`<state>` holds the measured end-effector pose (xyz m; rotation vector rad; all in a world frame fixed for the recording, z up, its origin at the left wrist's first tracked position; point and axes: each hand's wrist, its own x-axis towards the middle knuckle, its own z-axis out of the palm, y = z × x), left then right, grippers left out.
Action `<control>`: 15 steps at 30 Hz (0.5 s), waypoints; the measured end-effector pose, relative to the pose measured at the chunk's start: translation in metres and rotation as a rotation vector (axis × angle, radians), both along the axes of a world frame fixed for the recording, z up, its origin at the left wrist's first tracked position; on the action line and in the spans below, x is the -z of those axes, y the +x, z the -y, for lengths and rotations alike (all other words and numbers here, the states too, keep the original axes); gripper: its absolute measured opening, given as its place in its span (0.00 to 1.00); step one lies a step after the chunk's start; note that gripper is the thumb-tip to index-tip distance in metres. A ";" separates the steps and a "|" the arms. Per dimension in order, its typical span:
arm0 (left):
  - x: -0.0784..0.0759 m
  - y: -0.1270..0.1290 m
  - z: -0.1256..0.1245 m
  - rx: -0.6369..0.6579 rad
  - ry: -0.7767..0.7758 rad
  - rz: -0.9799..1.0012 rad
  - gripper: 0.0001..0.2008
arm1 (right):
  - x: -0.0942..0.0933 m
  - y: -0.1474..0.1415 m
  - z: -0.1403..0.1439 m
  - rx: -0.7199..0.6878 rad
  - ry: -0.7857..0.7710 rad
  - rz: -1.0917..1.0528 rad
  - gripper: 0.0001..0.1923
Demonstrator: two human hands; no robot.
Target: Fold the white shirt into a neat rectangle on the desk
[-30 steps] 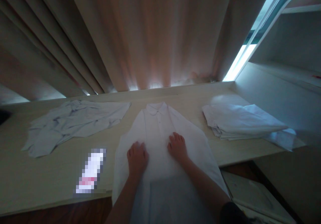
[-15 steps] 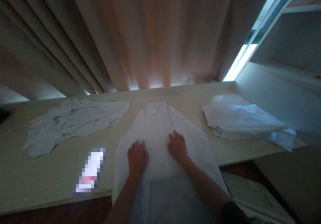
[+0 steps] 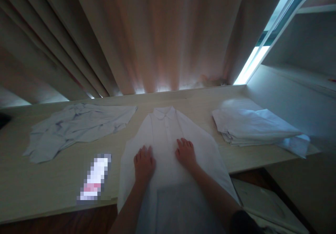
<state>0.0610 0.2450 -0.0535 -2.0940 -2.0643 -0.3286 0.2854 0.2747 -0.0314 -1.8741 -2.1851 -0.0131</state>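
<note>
Lying face up at the middle of a pale wooden surface (image 3: 52, 181), a white collared shirt (image 3: 165, 129) runs lengthwise from 12 o'clock, where its collar points toward the curtain, to 6 o'clock, where its hem hangs over the near edge toward the person. Both bare hands rest flat on the shirt's chest, palms down. The left hand (image 3: 144, 164) sits at about 7 o'clock from the shirt's centre, its fingers (image 3: 143, 150) extended and held close together, pointing at the collar. The right hand (image 3: 186, 153) sits at about 5 o'clock, slightly farther up the cloth, fingers (image 3: 183, 143) lightly spread. Neither hand pinches any fabric; both only press it down. The shirt's long axis runs straight away from the fingers, and the two hands are about equally close to the button line between them.

At 9 o'clock, apart from the shirt, lies a rumpled pale blue shirt (image 3: 76, 127), unfolded. At 3 o'clock, also apart, sits a stack of folded white garments (image 3: 252, 127). A small blurred-out object (image 3: 95, 178) lies at 8 o'clock near the front edge. Heavy curtains (image 3: 157, 34) hang behind at 12 o'clock.
</note>
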 end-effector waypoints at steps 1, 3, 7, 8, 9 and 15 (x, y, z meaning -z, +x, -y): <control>0.000 0.000 0.000 0.010 -0.013 0.005 0.24 | 0.000 0.000 0.000 0.000 -0.011 0.001 0.24; 0.001 0.000 0.001 0.023 -0.033 0.008 0.23 | -0.002 0.000 0.000 -0.007 -0.024 0.009 0.22; 0.002 0.000 0.000 0.011 -0.024 0.011 0.21 | -0.004 0.000 0.000 -0.022 -0.024 0.015 0.20; 0.002 0.000 0.000 0.010 -0.023 0.015 0.21 | -0.004 0.000 0.000 -0.021 -0.025 0.014 0.20; 0.002 0.000 -0.001 0.009 -0.020 0.017 0.22 | -0.003 0.000 0.000 -0.016 -0.023 0.015 0.20; 0.001 0.000 0.000 0.007 -0.008 0.012 0.23 | 0.003 0.000 -0.001 0.021 0.005 0.025 0.25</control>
